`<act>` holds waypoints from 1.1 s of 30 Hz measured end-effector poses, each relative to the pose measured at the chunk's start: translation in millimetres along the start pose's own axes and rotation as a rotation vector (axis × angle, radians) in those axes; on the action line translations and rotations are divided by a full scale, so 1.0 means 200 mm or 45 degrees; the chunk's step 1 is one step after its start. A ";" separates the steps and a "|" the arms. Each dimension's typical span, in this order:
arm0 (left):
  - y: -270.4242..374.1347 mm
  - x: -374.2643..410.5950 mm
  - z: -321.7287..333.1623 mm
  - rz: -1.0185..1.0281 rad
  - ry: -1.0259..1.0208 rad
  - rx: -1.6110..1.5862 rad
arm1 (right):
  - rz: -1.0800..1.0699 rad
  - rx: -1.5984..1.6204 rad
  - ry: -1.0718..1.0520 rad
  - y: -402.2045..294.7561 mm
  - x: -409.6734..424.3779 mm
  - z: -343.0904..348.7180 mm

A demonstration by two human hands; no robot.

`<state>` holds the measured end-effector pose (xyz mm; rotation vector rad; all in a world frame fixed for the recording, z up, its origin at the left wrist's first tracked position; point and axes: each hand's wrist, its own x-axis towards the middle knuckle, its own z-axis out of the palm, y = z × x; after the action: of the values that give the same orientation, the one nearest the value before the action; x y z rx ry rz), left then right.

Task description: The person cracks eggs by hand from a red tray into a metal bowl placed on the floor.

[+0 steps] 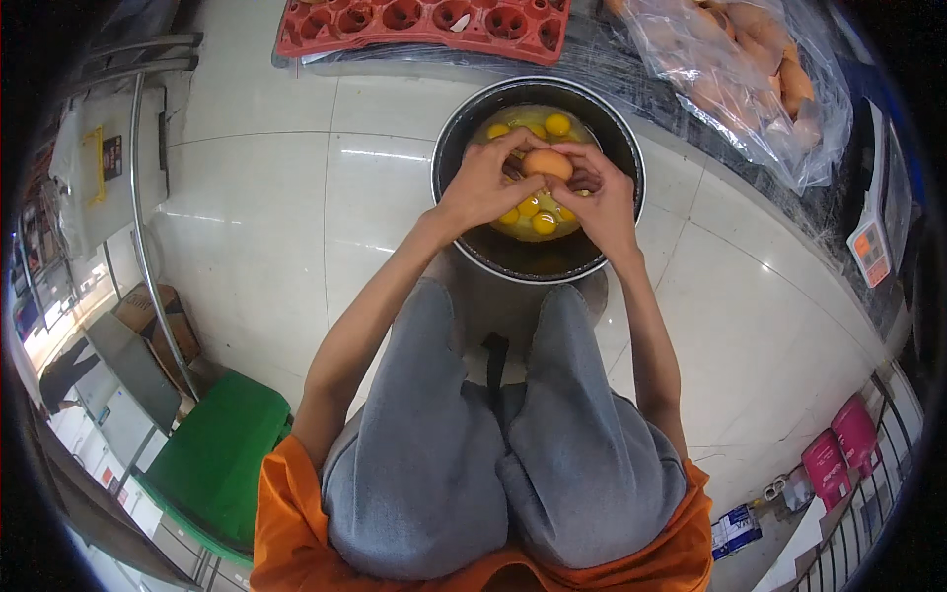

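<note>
A brown egg (547, 164) is held between the fingertips of my left hand (488, 177) and my right hand (599, 192). Its shell looks whole from above; the underside is hidden. Both hands are over a dark round pot (538, 271) with a pale metal rim. Inside the pot lie several raw egg yolks (544, 223) in clear egg white, some of them covered by my fingers. The pot stands in front of my knees.
Beyond the pot, a red egg tray (362, 33) holds a bit of shell. A clear plastic bag (740, 81) of eggshells lies on the dark surface at right, near a scale (869, 244). A green stool (222, 459) stands at left; pink bottles (825, 462) stand at lower right.
</note>
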<state>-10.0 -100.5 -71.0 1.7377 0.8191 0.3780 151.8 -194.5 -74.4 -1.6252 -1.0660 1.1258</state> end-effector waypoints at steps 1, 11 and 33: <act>0.00 0.00 0.01 -0.001 -0.001 -0.004 | -0.001 -0.036 0.041 0.01 0.00 0.01; -0.07 0.01 0.09 0.074 0.209 0.117 | -0.032 -0.216 0.139 0.04 0.03 0.08; -0.10 0.03 0.10 0.082 0.286 0.011 | -0.023 -0.151 0.184 0.08 0.06 0.08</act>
<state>0.7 -108.3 -97.9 1.7531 0.9267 0.6225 141.0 -184.7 -96.7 -1.7580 -1.0679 0.9327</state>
